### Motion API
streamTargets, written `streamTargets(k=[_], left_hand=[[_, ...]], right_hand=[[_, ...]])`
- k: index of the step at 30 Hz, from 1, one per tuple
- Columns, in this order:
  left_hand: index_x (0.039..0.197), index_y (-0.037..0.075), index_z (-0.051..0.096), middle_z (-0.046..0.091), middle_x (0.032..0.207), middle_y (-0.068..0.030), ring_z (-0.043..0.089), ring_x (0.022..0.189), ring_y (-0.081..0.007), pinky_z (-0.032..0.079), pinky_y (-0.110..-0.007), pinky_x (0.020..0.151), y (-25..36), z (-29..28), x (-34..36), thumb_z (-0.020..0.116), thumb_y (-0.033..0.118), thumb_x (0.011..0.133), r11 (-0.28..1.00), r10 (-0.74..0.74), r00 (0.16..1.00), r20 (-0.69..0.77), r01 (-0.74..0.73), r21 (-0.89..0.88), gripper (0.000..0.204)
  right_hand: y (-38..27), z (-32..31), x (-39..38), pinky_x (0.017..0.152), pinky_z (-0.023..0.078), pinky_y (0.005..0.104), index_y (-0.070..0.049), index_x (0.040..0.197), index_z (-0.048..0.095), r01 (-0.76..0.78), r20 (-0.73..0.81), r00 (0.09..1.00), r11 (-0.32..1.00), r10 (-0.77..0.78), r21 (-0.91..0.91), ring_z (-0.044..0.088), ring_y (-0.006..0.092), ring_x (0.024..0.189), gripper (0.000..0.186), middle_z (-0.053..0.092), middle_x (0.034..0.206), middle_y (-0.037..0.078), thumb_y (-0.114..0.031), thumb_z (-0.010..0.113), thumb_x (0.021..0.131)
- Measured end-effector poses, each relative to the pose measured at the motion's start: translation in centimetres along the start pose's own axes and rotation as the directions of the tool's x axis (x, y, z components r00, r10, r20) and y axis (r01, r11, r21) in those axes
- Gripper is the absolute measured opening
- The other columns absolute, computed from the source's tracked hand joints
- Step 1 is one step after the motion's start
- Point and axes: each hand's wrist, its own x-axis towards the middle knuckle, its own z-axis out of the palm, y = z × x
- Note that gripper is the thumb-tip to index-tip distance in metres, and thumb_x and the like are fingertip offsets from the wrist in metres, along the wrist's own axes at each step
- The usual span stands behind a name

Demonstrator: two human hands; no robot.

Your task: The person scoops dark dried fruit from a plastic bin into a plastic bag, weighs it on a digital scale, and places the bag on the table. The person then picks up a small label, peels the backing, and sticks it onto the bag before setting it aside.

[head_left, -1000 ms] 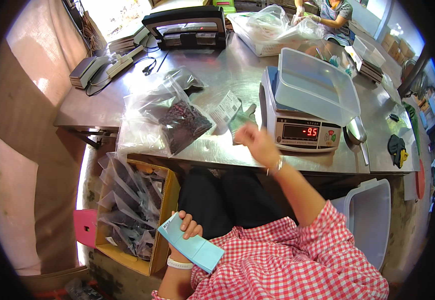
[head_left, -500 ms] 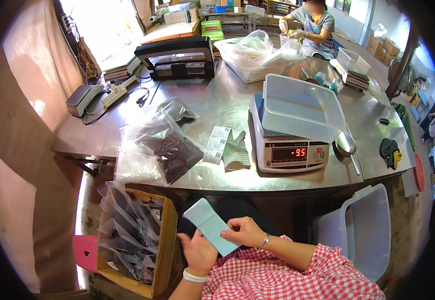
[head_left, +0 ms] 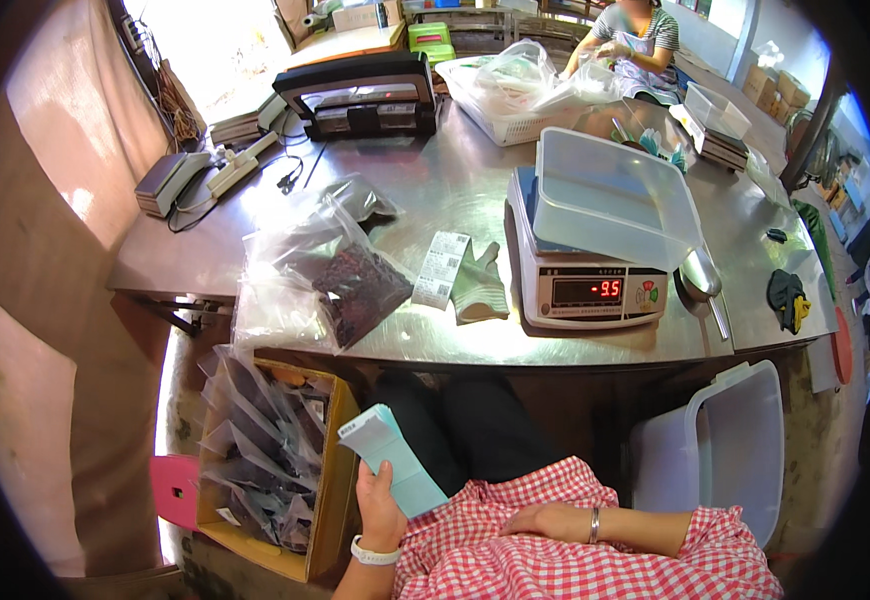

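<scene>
My left hand (head_left: 382, 512) is closed around a folded strip of labels (head_left: 400, 462), thumb on top. Its pale blue backing faces up, and a bit of white printed edge shows at the far end. The strip is above my lap, beside the cardboard box. My right hand (head_left: 552, 522) lies on my red-and-white checked garment (head_left: 545, 575), fingers stretched out and holding nothing, though the fingertips are hard to make out. On the table, a white printed label strip (head_left: 442, 268) lies next to a grey-green glove (head_left: 481, 285).
A scale (head_left: 595, 295) bears a clear plastic bin (head_left: 615, 200). Beside it lies a metal scoop (head_left: 700, 280). Bags of dark dried pieces (head_left: 360, 290) sit leftward; the cardboard box (head_left: 330, 470) holds more bags. A plastic tub (head_left: 710, 450) stands right. A co-worker (head_left: 635, 50) sits beyond the table.
My right hand has let go of the label strip and moved down onto my lap. My left hand has closed around the strip and shifted slightly left. The view has tilted a little.
</scene>
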Motion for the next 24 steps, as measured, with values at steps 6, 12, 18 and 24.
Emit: streamTargets(k=[6,12,18,24], left_hand=[[0.130,0.001,0.034,0.049,0.121,-0.0098,0.051,0.107,-0.0203,0.039,-0.033,0.094,0.2,0.9,0.2,0.039,0.002,0.090,0.995,0.102,0.994,0.043,-0.103,0.015,0.040],[0.129,0.002,0.035,0.049,0.123,-0.0094,0.050,0.110,-0.0207,0.038,-0.034,0.095,0.9,0.9,-0.5,0.040,0.001,0.089,0.997,0.048,0.999,0.016,-0.047,-0.066,0.040],[0.126,0.003,0.037,0.050,0.120,-0.0104,0.050,0.109,-0.0214,0.039,-0.035,0.096,1.1,1.8,-1.2,0.039,0.000,0.089,0.991,0.004,1.000,0.027,0.000,-0.132,0.037],[0.121,0.004,0.039,0.052,0.115,-0.0115,0.053,0.105,-0.0230,0.042,-0.037,0.093,0.8,2.1,-2.1,0.046,0.001,0.087,0.979,-0.085,0.996,0.005,0.085,-0.187,0.034]], right_hand=[[-1.6,-0.6,2.0,0.075,0.040,0.0296,-0.012,0.091,0.067,0.034,-0.016,0.999,0.897,-0.046,-0.441,0.052,0.0181,0.082,0.021,0.065,0.088,-0.002,-0.026,0.053,0.083],[-3.7,-2.9,4.0,0.073,0.043,0.0321,-0.008,0.080,0.066,0.192,-0.316,0.903,0.930,-0.293,-0.313,0.052,0.0201,0.081,0.009,0.059,0.089,0.005,-0.016,0.064,0.076],[-7.1,-7.0,6.0,0.066,0.048,0.0283,-0.004,0.083,0.062,0.176,-0.568,0.765,0.946,-0.305,-0.271,0.058,0.0204,0.077,0.010,0.061,0.088,0.007,-0.006,0.066,0.074],[-9.0,-7.4,7.6,0.066,0.051,0.0238,0.000,0.098,0.058,0.255,-0.637,0.745,0.967,-0.196,0.001,0.064,0.0165,0.076,0.024,0.064,0.092,0.011,-0.002,0.063,0.075]])
